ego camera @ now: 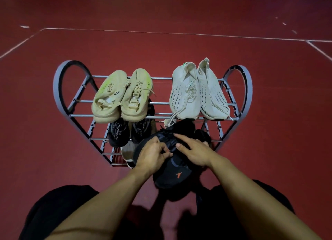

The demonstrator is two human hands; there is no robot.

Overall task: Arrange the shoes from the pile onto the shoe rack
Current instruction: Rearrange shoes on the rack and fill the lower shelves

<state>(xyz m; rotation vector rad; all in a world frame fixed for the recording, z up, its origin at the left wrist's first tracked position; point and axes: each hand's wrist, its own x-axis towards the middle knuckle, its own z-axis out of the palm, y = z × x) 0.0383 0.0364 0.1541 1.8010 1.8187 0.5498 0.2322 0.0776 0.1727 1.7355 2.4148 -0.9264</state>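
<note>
The left hand (152,153) grips a black shoe (172,175) with curled fingers. The right hand (193,150) rests on the same shoe with fingers nearly straight. The shoe is held in front of the lower part of the shoe rack (61,88). On the top shelf stand a beige pair (120,96) and a white pair (197,92). Below them sits a black pair (125,132). Both forearms reach forward over the red floor (161,47).

A grey metal-bar shoe rack (62,88) stands on red floor (161,45); its top tier bears beige sneakers (118,96) left, white knit sneakers (197,92) right.
</note>
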